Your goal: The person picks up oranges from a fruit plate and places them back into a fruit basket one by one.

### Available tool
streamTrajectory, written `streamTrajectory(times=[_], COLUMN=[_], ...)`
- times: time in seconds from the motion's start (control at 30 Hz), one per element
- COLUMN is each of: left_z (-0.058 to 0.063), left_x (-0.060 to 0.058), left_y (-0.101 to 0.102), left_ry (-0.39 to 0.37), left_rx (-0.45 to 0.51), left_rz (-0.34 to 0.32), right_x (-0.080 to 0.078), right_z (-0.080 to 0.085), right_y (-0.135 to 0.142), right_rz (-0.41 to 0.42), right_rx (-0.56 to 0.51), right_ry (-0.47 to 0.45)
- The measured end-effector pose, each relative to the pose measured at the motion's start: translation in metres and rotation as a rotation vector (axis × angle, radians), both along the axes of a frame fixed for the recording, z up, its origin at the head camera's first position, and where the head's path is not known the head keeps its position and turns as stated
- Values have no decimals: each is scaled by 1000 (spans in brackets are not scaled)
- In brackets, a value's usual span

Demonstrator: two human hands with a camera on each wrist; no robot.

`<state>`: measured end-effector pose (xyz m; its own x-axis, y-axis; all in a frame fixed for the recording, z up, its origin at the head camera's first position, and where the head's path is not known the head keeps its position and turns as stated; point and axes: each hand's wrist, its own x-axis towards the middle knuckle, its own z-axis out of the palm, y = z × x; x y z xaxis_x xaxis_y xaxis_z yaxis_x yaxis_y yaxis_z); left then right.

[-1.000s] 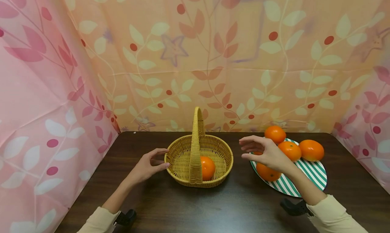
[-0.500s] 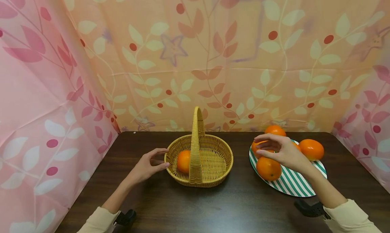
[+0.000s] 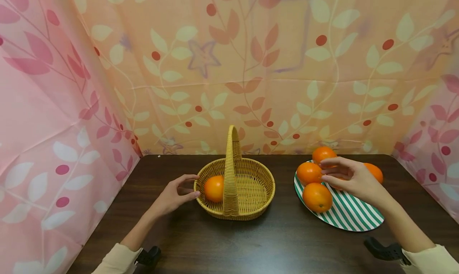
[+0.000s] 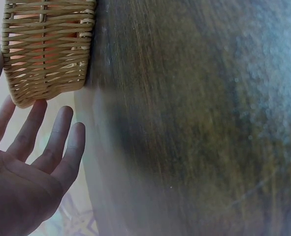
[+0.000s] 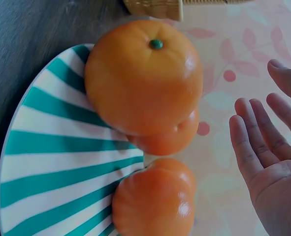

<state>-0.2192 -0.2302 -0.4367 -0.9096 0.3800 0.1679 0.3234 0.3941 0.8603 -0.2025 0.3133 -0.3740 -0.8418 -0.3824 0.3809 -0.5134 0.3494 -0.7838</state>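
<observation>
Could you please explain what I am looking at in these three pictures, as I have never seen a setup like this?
A person works with two bare hands at a dark wooden table. The wide picture comes from a camera on the head; the other two come from cameras on each wrist. The left hand rests open against the rim of a woven yellow wicker basket with a tall handle, which holds one round orange fruit. The right hand hovers open, holding nothing, over a green-and-white striped plate carrying four more orange fruits, including the front one. The right wrist view shows that plate close up; the left shows the basket's side.
</observation>
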Motion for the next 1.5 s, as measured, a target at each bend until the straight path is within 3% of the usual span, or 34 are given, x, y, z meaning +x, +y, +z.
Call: streamTrajectory(times=[0.47,0.63,0.87,1.13,1.5], left_z=[0,-1,-1,-1,0], left_x=[2,2,1,1,1], left_y=[0,0,-1,-1,0], left_ry=[-7,-10,-15,-7,2], left_rx=[16,16,24,23,12], left_rz=[-4,-3,-8,-12,-8], right_x=[7,12,19,28,23], right_z=[-11,-16,-25,-32,-45], right_y=[12,13,12,11,6], right_rz=[19,14,87,74,-14], right_rx=[27,83,172,240,269], right_ry=[-23,-38,10,-62,67])
